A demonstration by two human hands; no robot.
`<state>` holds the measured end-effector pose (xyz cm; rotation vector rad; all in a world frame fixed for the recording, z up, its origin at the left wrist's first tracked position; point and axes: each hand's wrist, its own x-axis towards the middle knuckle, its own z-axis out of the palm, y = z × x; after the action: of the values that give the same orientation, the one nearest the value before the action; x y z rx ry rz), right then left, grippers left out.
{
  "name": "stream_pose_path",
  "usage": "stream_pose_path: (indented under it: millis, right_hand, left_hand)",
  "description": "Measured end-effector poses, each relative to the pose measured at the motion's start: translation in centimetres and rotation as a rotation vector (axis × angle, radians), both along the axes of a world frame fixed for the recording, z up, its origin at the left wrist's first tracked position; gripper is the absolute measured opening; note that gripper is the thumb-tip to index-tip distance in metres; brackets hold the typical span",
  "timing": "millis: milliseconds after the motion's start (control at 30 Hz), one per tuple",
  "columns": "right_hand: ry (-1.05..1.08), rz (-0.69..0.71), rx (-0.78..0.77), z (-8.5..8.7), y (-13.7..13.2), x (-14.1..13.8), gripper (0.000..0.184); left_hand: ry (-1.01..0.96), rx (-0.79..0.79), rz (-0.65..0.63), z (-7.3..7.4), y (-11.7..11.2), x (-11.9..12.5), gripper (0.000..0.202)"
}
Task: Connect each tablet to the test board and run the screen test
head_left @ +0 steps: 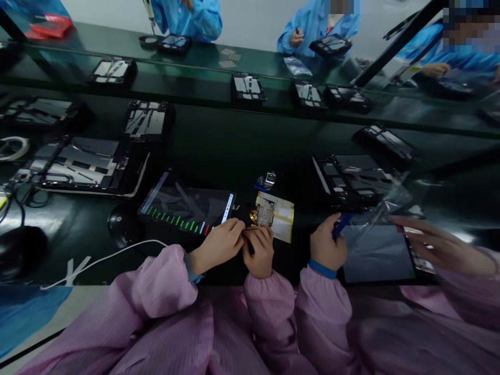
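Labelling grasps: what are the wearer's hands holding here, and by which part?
The left hand and right hand pinch a small part between their fingertips, by the near left corner of the yellow-backed board; too small to identify.

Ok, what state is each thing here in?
left hand: fingers curled, meeting right hand.
right hand: fingers curled shut.
lit tablet: screen on, green bars.
yellow board: lying flat by right hand.
opened tablet: back off, insides showing.
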<state>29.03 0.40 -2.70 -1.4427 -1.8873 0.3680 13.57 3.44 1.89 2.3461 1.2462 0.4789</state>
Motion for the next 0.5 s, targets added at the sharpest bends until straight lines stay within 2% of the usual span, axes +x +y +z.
stream_pose_path:
  millis: [133, 200, 267, 367, 433, 500]
  right_hand:
    - [-0.018, -0.001, 0.033, -0.2, -0.2, -0.9, 0.016]
    - [-0.024, 0.004, 0.033, -0.3, 0.0, -0.1, 0.016]
    - [-0.024, -0.012, 0.019, 0.0, 0.8, 2.3, 0.017]
    - [-0.021, -0.066, 0.001, 1.0, 2.9, 8.5, 0.021]
    - [-0.019, -0.120, 0.014, 1.7, 4.1, 12.4, 0.024]
    - [-0.020, -0.168, 0.030, 2.0, 4.7, 14.6, 0.026]
  left_hand:
    - [0.002, -0.001, 0.006, 0.2, 0.1, 0.0, 0.015]
    - [0.003, -0.007, 0.010, 0.1, 0.1, 0.1, 0.015]
    - [-0.013, -0.019, 0.013, 0.1, 0.1, 0.1, 0.016]
    - [-0.109, -0.028, 0.038, 0.4, -0.1, -0.2, 0.028]
    - [-0.186, -0.024, 0.070, 1.0, -0.3, -1.1, 0.036]
    - [-0.224, -0.014, 0.112, 1.8, -0.4, -2.8, 0.037]
